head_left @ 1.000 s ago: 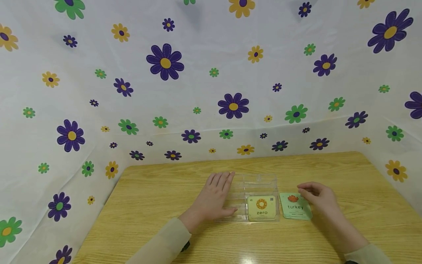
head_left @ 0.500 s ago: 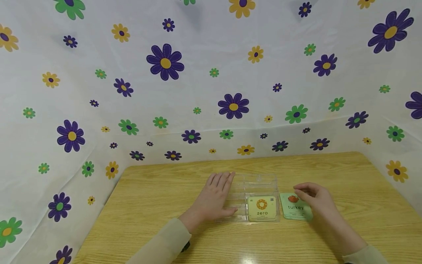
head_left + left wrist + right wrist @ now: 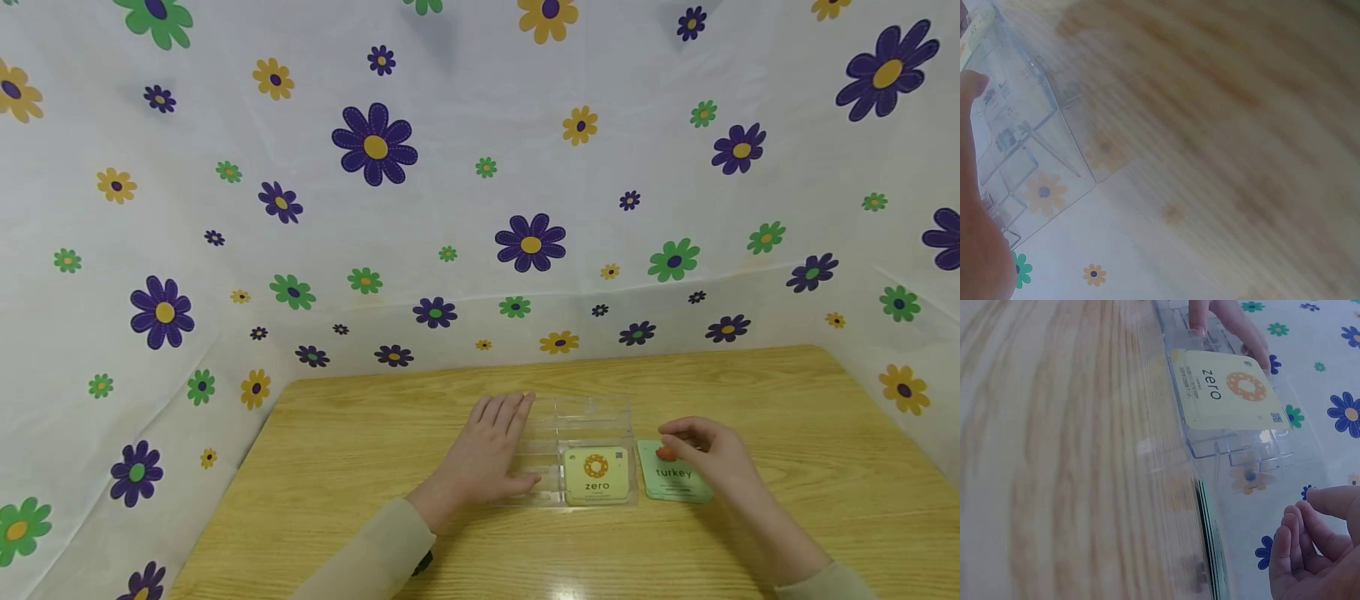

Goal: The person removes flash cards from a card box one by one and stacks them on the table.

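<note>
A clear plastic box with compartments [image 3: 592, 427] lies on the table in the head view. A yellow card printed "zero" [image 3: 596, 475] sits in its front right compartment. My left hand [image 3: 487, 450] rests over the box's left side, fingers straight. To the right of the box lies a stack of green cards [image 3: 667, 483], the top one reading "turkey". Above these cards hovers my right hand [image 3: 716, 458], fingers loosely bent with nothing seen between them, partly hiding the turkey picture. In the right wrist view the green stack [image 3: 1213, 550] appears edge-on, apart from the fingers.
The wooden table [image 3: 360, 442] extends around the box and cards. Behind and at the sides hangs a white cloth [image 3: 450, 200] printed with purple, green and yellow flowers.
My right hand has moved slightly left over the green cards and now covers more of the turkey picture. The left hand and the box have stayed in place.
</note>
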Demonstrator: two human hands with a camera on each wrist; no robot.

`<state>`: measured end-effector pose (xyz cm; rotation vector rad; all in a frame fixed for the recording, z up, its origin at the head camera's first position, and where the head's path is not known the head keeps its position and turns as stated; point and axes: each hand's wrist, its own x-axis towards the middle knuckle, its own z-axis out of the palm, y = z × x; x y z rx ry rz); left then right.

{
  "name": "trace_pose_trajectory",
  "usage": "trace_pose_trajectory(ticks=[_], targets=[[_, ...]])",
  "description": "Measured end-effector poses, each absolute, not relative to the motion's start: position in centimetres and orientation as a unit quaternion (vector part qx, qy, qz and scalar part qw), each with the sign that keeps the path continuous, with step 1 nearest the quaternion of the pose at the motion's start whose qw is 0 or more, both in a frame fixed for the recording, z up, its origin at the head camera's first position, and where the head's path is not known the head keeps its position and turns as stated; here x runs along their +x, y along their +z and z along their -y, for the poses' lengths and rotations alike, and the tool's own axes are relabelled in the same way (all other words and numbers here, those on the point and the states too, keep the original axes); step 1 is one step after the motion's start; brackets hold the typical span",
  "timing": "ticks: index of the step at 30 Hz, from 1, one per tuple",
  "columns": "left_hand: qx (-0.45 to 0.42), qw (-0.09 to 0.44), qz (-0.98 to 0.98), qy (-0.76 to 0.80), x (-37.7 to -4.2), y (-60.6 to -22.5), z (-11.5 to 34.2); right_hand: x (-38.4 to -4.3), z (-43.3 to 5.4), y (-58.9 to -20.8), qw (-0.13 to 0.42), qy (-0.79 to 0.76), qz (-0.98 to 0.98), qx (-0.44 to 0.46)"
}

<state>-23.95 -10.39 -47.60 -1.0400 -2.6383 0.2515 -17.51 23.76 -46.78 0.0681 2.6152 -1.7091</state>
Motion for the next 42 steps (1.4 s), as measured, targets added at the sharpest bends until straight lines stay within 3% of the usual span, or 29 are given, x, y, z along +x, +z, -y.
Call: trace_pose_trajectory(ticks=[42], targets=[[-0.360,0.143,0.917,0.091,-23.8,-47.5,10.3,-16.9,-21.4,-46.4,-0.011,-0.523,-0.852,-0.013]])
